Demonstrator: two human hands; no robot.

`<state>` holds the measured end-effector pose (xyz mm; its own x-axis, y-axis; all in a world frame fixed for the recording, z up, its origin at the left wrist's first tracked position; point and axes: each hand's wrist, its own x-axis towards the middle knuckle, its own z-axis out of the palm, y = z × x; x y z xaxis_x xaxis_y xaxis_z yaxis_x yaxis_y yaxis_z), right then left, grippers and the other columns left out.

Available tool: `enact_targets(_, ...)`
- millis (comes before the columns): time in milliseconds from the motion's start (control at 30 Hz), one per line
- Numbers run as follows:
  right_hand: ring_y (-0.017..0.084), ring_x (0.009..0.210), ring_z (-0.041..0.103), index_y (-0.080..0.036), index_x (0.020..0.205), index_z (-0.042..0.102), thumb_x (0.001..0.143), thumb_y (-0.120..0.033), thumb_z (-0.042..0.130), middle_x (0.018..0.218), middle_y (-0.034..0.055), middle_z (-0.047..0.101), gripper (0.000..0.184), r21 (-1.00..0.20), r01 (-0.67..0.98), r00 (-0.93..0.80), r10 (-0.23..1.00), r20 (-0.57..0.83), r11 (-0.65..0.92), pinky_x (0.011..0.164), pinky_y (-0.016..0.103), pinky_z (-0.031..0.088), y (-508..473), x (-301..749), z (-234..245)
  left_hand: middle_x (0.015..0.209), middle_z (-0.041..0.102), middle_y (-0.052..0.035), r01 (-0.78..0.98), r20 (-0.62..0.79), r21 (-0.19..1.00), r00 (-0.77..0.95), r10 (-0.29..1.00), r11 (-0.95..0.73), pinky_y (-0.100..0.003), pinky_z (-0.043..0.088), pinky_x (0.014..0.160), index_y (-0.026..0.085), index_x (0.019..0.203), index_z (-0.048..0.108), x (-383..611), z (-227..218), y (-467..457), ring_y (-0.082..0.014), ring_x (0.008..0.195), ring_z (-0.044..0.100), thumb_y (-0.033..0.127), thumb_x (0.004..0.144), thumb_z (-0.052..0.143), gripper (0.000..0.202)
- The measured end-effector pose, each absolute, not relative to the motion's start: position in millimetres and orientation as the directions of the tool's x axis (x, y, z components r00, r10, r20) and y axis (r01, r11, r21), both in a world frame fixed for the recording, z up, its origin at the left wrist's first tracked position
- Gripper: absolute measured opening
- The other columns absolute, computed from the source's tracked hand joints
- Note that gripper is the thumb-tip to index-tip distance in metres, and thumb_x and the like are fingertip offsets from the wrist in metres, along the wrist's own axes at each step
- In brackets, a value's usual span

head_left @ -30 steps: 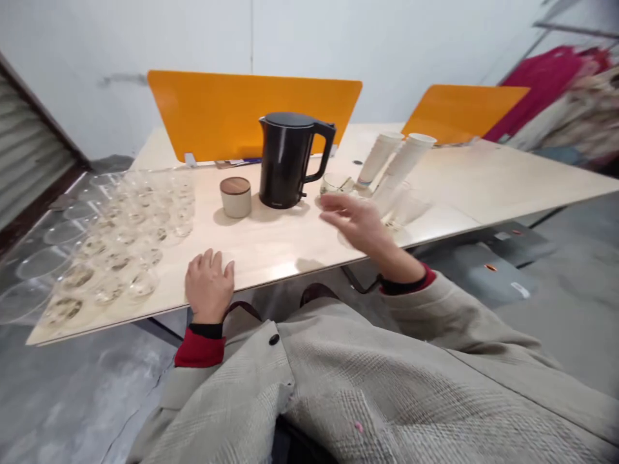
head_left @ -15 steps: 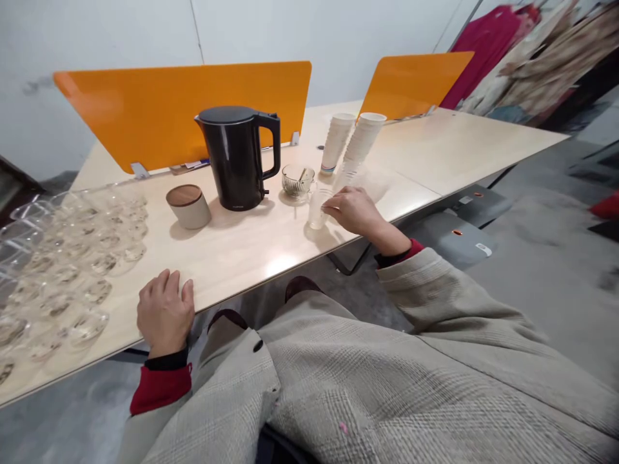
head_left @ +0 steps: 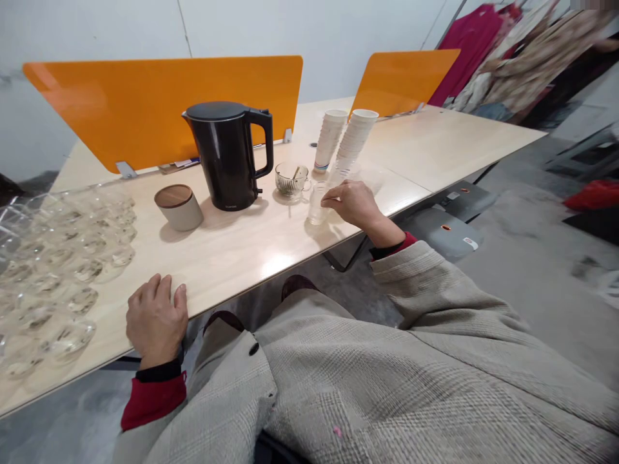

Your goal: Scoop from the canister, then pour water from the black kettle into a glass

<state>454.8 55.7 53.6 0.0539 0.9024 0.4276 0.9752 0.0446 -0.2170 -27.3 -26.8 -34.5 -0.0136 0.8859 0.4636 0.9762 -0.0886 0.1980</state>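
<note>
My right hand (head_left: 353,205) is closed in a pinch at the side of a small clear cup (head_left: 316,205), which stands upright on the table. My left hand (head_left: 157,319) lies palm down on the table's front edge, fingers stretched out and nothing in it. Behind the clear cup is a ribbed glass cup (head_left: 284,180) with a spoon-like utensil in it. Two tall stacks of cups, a left stack (head_left: 329,138) and a right stack (head_left: 356,136), rise beyond my right hand. A black electric kettle (head_left: 227,154) stands left of the glass cup.
A grey canister (head_left: 181,216) with a wooden lid stands by the kettle. Many clear cups with dark bits inside (head_left: 72,335) cover the table's left end. Orange dividers (head_left: 159,109) line the back. Grey stools (head_left: 438,232) stand under the right side; a person is at the upper right.
The view has turned slightly, so the table's things sit further left. My right hand keeps its pinch at the clear cup, and my left hand still rests on the edge.
</note>
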Motion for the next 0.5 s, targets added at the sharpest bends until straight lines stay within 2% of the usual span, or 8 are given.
enact_targets(133, 0.03, 0.097, 0.074, -0.022, 0.096, 0.089, 0.095, -0.026, 0.069, 0.092, 0.0093, 0.083, 0.021, -0.26, 0.962, 0.053, 0.878, 0.475, 0.082, 0.089, 0.041, 0.054, 54.1, 455.9, 56.1, 0.147, 0.07, -0.0213, 0.983, 0.469, 0.167, -0.009, 0.883, -0.078, -0.055, 0.047, 0.116, 0.012, 0.131, 0.073, -25.7, -34.0, -27.8, -0.0394, 0.137, 0.062, 0.049, 0.11, 0.037, 0.055)
enact_targets(300, 0.029, 0.096, 0.072, -0.023, 0.096, 0.088, 0.095, -0.026, 0.069, 0.091, 0.0089, 0.081, 0.019, -0.296, 0.945, 0.071, 0.795, 0.603, 0.14, 0.09, 0.044, 0.056, 48.4, 460.0, 74.5, 0.145, 0.07, -0.0231, 0.984, 0.485, 0.152, 0.012, 0.875, -0.098, -0.056, 0.048, 0.114, 0.011, 0.13, 0.074, -26.8, -35.8, -27.2, -0.0406, 0.134, 0.063, 0.047, 0.11, 0.039, 0.054)
enact_targets(500, 0.027, 0.096, 0.07, -0.027, 0.093, 0.084, 0.101, -0.032, 0.066, 0.091, 0.0039, 0.082, 0.021, -0.26, 0.887, -0.071, 0.668, 0.74, 0.382, 0.094, 0.046, 0.055, 28.5, 416.2, 104.1, 0.144, 0.071, -0.0234, 0.978, 0.499, 0.182, -0.002, 0.867, -0.102, -0.057, 0.048, 0.113, 0.011, 0.13, 0.074, -25.1, -38.3, -28.8, -0.0407, 0.133, 0.061, 0.046, 0.109, 0.044, 0.051)
